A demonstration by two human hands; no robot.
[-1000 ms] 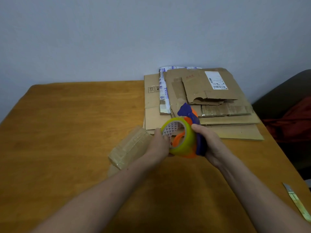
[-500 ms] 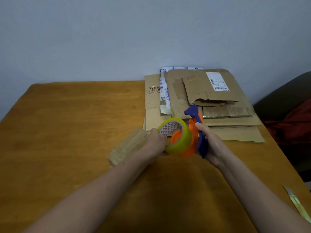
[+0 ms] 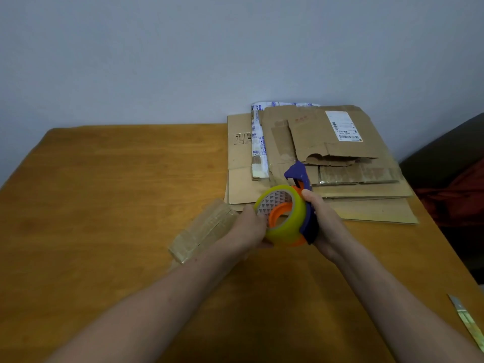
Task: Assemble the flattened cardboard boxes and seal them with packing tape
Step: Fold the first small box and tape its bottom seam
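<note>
My right hand (image 3: 326, 221) grips the blue and orange tape dispenser (image 3: 301, 179) above the table's middle. A yellow-green roll of packing tape (image 3: 288, 226) sits on the dispenser's orange hub. My left hand (image 3: 248, 226) holds the roll's near-left rim with curled fingers. Just left of my left hand lies a small, taped-up cardboard box (image 3: 204, 231) on the table. A stack of flattened cardboard boxes (image 3: 353, 184) lies behind the dispenser at the back right.
The wooden table (image 3: 117, 205) stands against a pale wall. A utility knife (image 3: 468, 323) lies near the table's right front edge. A dark seat with red cloth (image 3: 461, 195) stands to the right of the table.
The dispenser and roll have tilted and shifted slightly between my hands. My left hand stays on the roll and my right hand keeps its grip.
</note>
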